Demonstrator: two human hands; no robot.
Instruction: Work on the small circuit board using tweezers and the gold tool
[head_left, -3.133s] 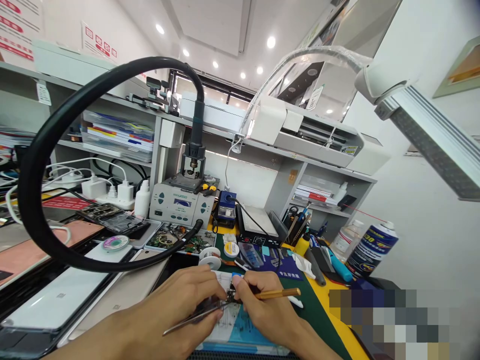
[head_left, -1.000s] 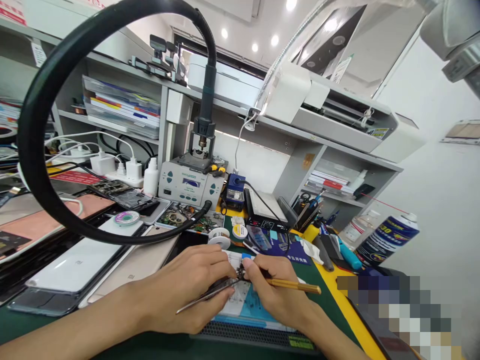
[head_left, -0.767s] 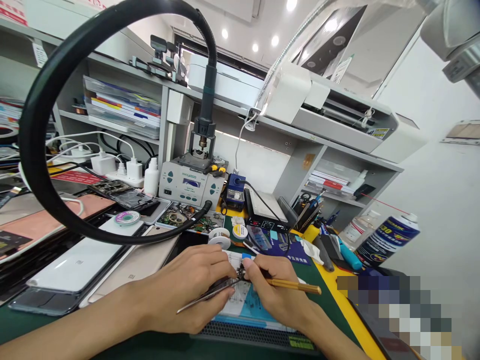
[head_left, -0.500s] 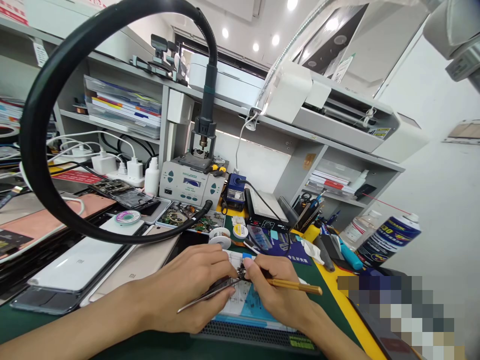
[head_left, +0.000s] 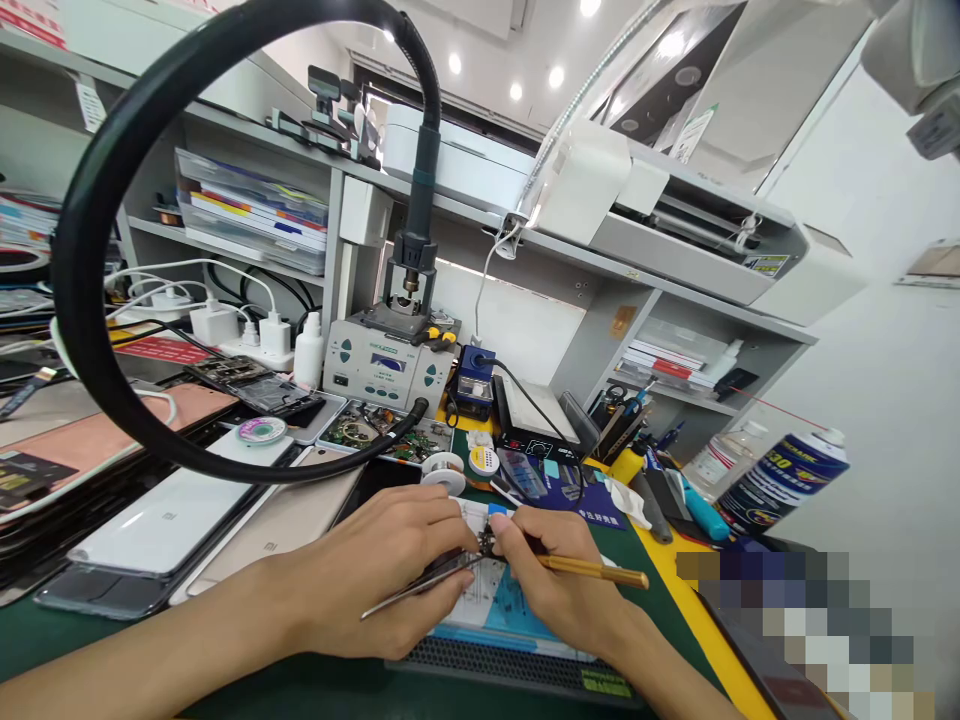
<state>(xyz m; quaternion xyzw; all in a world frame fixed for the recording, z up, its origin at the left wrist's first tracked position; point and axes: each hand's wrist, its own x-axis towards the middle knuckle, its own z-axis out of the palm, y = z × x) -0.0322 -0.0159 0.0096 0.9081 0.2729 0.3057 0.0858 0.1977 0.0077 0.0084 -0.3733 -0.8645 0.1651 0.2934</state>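
My left hand (head_left: 397, 570) is closed around slim metal tweezers (head_left: 405, 597), whose back end sticks out toward the lower left. My right hand (head_left: 559, 565) pinches a slim tool with a gold handle (head_left: 600, 571), much like a pen or hobby knife; its tip is hidden behind the fingers. Between the fingertips of both hands is a small dark metallic part (head_left: 487, 543), too small to make out. Beneath them lies a blue and white printed work surface (head_left: 517, 612), with a dark perforated strip (head_left: 495, 668) along its front.
Phones (head_left: 187, 505) lie at left beside a tray of circuit boards (head_left: 397, 437). Behind is a hot-air station (head_left: 386, 362) with its black hose (head_left: 67, 260) looping forward. A solder spool (head_left: 442, 474) sits just beyond my hands. A spray can (head_left: 784, 482) stands at right.
The whole view has shifted slightly to the right. Both hands keep nearly the same pose and the same tools, close together over the small part.
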